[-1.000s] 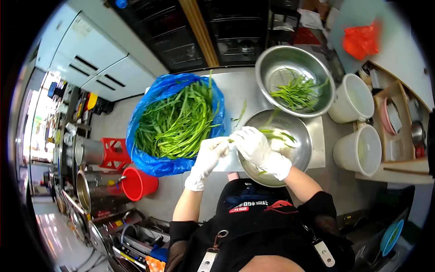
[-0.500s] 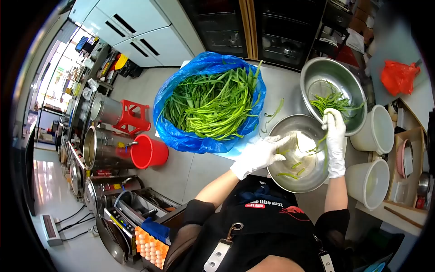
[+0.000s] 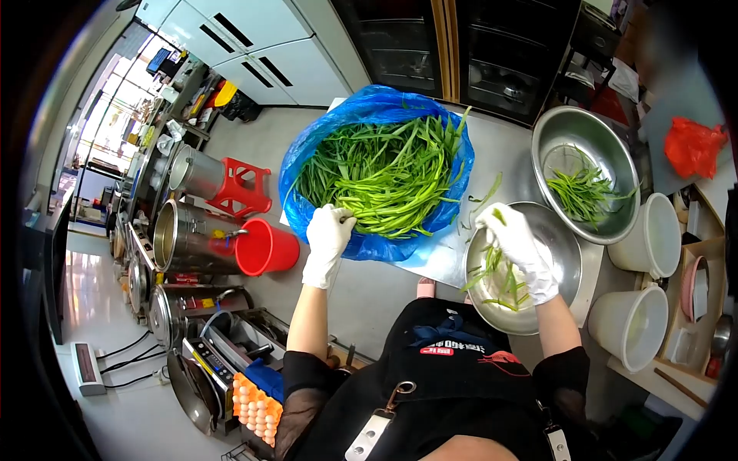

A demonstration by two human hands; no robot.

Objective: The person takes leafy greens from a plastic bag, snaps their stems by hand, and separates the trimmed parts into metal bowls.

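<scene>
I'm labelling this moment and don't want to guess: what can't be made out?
Head view, left hand: its curled fingers hide whether it grips a stem.
Head view, right hand: the back of the glove hides its palm.
Head view, blue bag: the heaped greens hide its bottom.
Head view, red bag: its crumpled plastic hides any contents.

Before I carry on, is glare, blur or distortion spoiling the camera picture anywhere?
Head view: wide-angle bending and black corners at the edges; the window washed out; reflections on the pale floor at left; bright glare inside the lower steel bowl; a hazy patch above the red bag. Left hand and right hand look fairly clear.
</scene>
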